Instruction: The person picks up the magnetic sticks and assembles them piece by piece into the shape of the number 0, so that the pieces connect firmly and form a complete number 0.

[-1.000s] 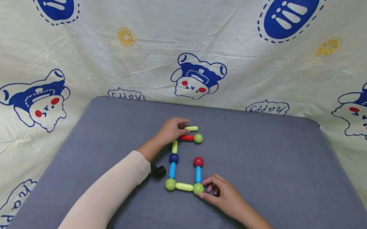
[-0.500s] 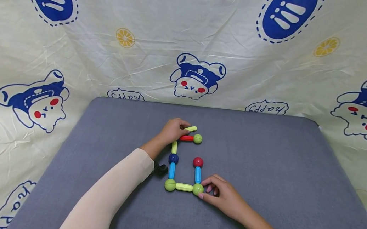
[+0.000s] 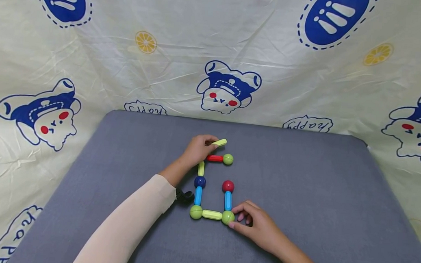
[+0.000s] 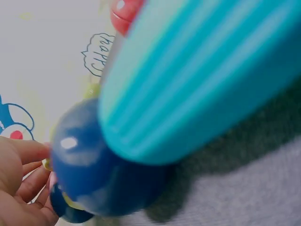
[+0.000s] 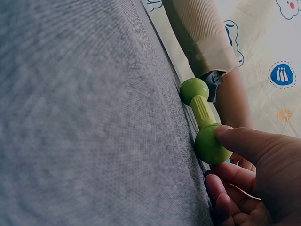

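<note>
My left hand (image 3: 199, 150) pinches a yellow-green magnetic rod (image 3: 220, 142) above the far end of a chain of magnetic rods and balls. Just below it lies a red rod (image 3: 214, 158) with a green ball (image 3: 228, 159). From under the hand a yellow-green rod (image 3: 201, 168) runs to a dark blue ball (image 3: 200, 182), also large in the left wrist view. A blue rod (image 3: 198, 196), green ball (image 3: 196, 212) and yellow-green rod (image 3: 212, 214) follow. My right hand (image 3: 257, 223) holds the near-right green ball (image 5: 211, 145) between thumb and fingers.
From the held ball a blue rod (image 3: 228, 200) leads to a red ball (image 3: 228, 186). A black wrist camera (image 3: 185, 196) sits at the left cuff. The grey table (image 3: 302, 174) meets a printed cloth (image 3: 177, 76) behind.
The yellow-green rod in my left fingers has risen and tilted, its free end moving away from the red rod. A dark ball seen at those fingers is now hidden. My right hand stays put.
</note>
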`<state>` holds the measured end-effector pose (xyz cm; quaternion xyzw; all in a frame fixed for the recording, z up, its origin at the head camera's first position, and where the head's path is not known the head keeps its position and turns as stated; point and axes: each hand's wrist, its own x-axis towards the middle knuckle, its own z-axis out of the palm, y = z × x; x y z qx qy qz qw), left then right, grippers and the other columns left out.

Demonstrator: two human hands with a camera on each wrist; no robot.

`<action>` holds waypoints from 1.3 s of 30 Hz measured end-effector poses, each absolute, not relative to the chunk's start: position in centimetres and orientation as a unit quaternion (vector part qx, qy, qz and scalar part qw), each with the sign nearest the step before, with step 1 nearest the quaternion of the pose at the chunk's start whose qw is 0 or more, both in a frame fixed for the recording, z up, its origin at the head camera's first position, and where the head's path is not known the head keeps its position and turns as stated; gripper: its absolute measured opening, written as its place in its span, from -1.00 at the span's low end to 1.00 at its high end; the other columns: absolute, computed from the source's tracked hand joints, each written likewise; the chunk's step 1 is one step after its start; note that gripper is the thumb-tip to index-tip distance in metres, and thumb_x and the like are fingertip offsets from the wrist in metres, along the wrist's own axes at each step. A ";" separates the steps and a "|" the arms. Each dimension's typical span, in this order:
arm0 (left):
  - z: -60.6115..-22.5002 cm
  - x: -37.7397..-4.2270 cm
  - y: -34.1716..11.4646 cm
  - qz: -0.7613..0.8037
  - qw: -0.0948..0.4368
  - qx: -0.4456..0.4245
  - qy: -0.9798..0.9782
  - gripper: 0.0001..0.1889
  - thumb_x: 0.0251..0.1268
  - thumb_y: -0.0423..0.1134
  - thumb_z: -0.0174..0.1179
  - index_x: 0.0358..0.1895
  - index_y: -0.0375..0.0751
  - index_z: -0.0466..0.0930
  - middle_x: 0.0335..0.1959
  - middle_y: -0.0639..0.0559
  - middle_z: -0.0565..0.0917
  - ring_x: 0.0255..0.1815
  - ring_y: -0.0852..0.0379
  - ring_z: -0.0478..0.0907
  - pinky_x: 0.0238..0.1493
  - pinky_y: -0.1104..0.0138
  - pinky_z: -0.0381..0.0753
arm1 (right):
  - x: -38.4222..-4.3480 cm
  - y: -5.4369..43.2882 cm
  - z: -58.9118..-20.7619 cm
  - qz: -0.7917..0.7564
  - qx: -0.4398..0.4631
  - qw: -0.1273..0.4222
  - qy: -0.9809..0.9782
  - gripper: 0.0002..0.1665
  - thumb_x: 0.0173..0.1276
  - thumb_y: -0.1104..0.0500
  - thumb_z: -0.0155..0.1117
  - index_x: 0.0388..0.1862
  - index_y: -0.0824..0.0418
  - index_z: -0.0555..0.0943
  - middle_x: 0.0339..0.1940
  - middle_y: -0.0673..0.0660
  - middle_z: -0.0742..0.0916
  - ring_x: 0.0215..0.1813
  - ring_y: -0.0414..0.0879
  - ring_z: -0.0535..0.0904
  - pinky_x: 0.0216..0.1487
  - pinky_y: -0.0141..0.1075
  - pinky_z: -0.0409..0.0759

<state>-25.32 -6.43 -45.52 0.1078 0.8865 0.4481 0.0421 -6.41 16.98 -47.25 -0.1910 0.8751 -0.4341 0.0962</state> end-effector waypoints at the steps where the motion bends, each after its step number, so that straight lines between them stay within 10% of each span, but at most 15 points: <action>1: -45.4 -25.3 -6.4 0.456 0.041 0.105 0.883 -0.72 0.46 -0.23 0.22 0.15 -0.12 0.69 0.02 -0.07 0.74 0.00 0.02 0.62 -0.05 0.24 0.63 | -6.4 17.0 -47.2 -0.434 -0.191 0.096 0.875 -0.71 0.29 -0.09 0.47 -0.08 -0.07 0.66 -0.25 -0.06 0.62 -0.28 -0.27 0.48 -0.23 -0.41 0.50; 23: -42.7 -21.0 -6.2 0.561 0.086 0.081 0.819 -0.62 0.36 -0.33 0.31 0.22 -0.20 0.63 0.08 -0.11 0.68 0.10 -0.02 0.62 0.02 0.27 0.69 | -6.5 16.9 -47.3 -0.430 -0.182 0.101 0.879 -0.70 0.28 -0.11 0.47 -0.08 -0.08 0.65 -0.24 -0.08 0.62 -0.28 -0.28 0.48 -0.24 -0.41 0.50; 39: -43.0 -19.4 -5.9 0.619 0.139 0.071 0.770 -0.65 0.38 -0.33 0.27 0.18 -0.34 0.60 -0.02 -0.21 0.68 -0.19 0.13 0.70 0.09 0.07 0.70 | -6.5 16.8 -47.3 -0.428 -0.193 0.088 0.879 -0.71 0.28 -0.08 0.48 -0.08 -0.07 0.66 -0.25 -0.08 0.62 -0.27 -0.27 0.49 -0.24 -0.42 0.50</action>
